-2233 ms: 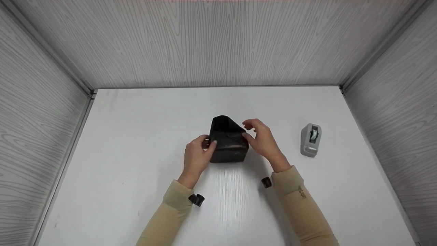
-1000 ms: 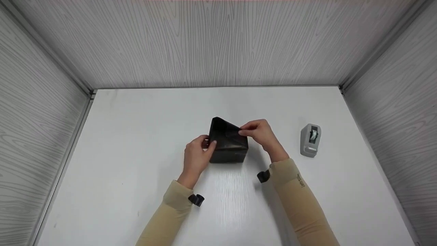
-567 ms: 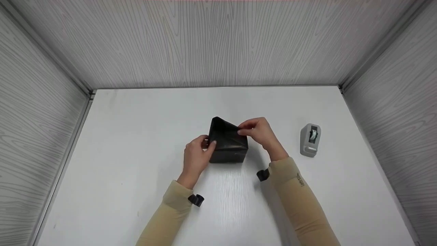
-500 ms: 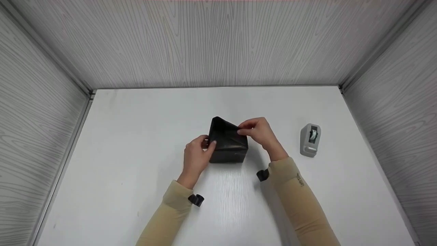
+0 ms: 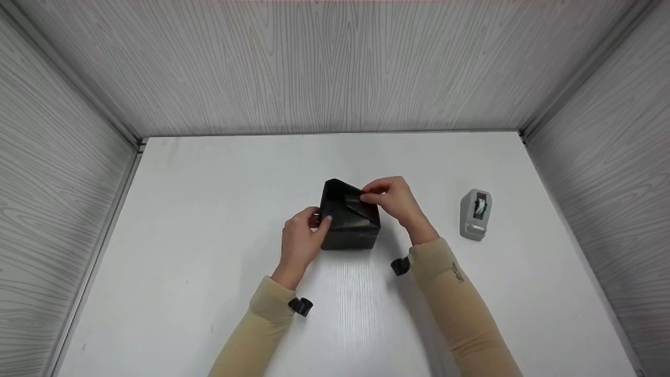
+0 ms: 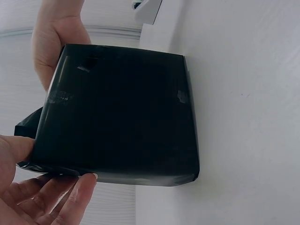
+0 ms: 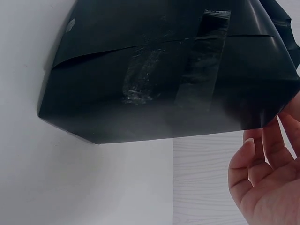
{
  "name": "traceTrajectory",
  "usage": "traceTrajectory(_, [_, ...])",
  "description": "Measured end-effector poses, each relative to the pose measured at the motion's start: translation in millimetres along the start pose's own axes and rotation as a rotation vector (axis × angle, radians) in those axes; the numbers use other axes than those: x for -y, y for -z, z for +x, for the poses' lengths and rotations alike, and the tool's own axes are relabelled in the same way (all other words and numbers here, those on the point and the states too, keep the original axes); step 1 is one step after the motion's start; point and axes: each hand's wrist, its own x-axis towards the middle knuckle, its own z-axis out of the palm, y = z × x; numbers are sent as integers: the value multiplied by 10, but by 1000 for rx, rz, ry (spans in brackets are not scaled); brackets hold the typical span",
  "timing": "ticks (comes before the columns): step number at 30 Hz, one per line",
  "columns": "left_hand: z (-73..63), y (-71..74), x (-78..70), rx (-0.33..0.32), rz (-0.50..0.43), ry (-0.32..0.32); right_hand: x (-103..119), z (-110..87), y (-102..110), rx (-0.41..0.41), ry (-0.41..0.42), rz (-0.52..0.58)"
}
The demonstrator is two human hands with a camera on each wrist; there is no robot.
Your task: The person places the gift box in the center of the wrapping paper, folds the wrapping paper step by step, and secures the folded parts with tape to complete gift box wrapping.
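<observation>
A box-shaped parcel in glossy black wrapping paper [image 5: 348,238] stands upright mid-table, its loose paper end facing up. My left hand [image 5: 301,238] grips its left side, thumb on the near face and fingers round the far side. My right hand [image 5: 395,201] pinches the paper's upper edge at the right corner between thumb and fingertips. Below that pinch a triangular fold [image 5: 361,207] lies inward, while the left corner of the paper rises in a peak. Clear tape [image 7: 204,61] crosses a seam on one face in the right wrist view.
A grey tape dispenser [image 5: 475,215] with a roll in it stands on the white table [image 5: 209,209] to the right. Grey wood-grain panels [image 5: 335,68] enclose the table at the back and both sides. Each wrist bears a small black device [image 5: 301,306].
My right hand, earlier loosely spread at the corner, has come to pinch the paper edge and moved slightly up and left, folding that corner inward. My left hand keeps its hold on the parcel.
</observation>
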Motion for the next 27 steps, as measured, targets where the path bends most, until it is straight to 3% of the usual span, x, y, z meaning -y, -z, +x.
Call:
traceTrajectory(14, [-6,3,-8,11,-2,22,186,60,-72,-10,20,-61])
traceTrajectory(27, [-4,3,-8,7,2,17,349,118,-136,-17,69,-47])
